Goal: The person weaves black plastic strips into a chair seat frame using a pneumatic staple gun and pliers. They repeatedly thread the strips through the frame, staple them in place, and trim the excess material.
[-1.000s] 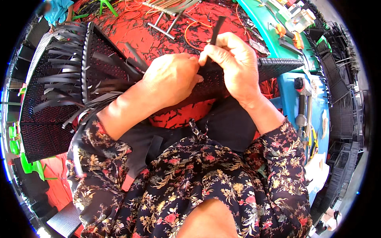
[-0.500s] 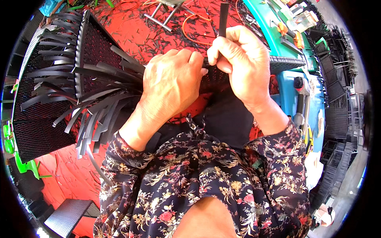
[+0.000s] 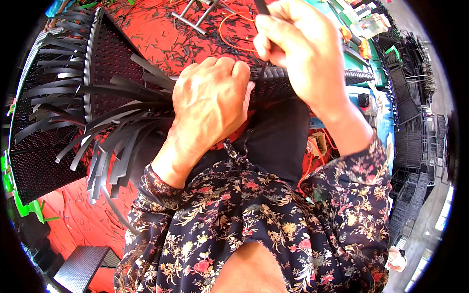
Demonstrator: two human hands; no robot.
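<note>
Right grip [image 3: 309, 54] has risen, pinching one black strip [image 3: 261, 6].

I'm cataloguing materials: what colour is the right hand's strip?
The strip is black; head view shows it best.

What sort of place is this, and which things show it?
Probably a weaving workshop: loose black strips fan out by a woven panel, and dark offcuts litter the red floor.

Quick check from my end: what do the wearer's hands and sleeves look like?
The left hand and right hand are ungloved, with no watch showing. The left sleeve and right sleeve are dark, floral-printed in red and gold, ending on the forearms.
</note>
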